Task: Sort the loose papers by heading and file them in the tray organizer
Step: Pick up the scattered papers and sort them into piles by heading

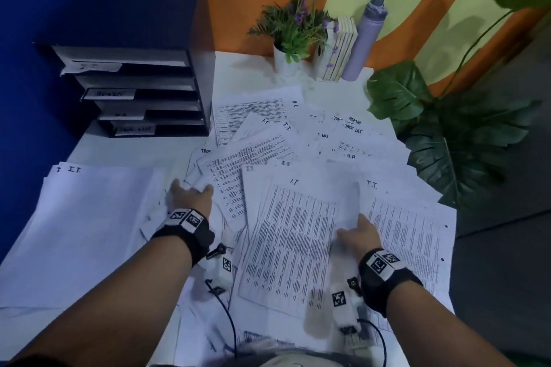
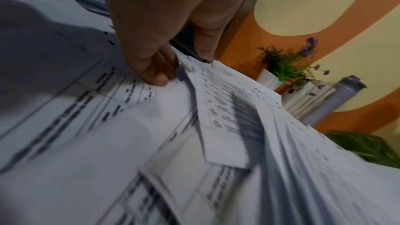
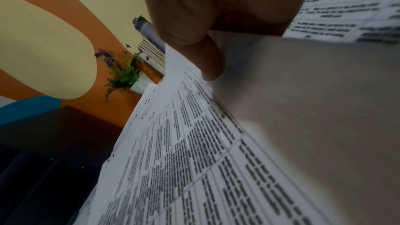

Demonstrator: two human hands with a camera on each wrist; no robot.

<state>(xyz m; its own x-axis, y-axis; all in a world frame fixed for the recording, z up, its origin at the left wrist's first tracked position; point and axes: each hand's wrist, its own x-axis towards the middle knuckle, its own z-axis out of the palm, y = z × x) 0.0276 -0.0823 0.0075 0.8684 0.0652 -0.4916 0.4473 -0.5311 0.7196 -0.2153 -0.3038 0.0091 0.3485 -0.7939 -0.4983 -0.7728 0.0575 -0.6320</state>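
Loose printed papers (image 1: 268, 140) with handwritten headings such as I.T., H.R., ADMIN and TASK LIST lie fanned across the white table. A neater I.T. stack (image 1: 89, 217) sits at the left. The black tray organizer (image 1: 143, 9) stands at the back left with labelled shelves. My left hand (image 1: 190, 194) rests between the stack and the spread, its fingertips (image 2: 155, 76) curled onto sheet edges, with a paper corner between them and the thumb. My right hand (image 1: 357, 232) pinches a blurred sheet (image 1: 343, 202), thumb (image 3: 212, 61) on top, raised over a printed I.T. page (image 3: 194, 160).
A potted purple flower (image 1: 293, 39), a small row of books (image 1: 340, 50) and a lilac bottle (image 1: 366, 39) stand at the back of the table. Large green leaves (image 1: 447, 134) overhang the right edge. A blue wall lies to the left.
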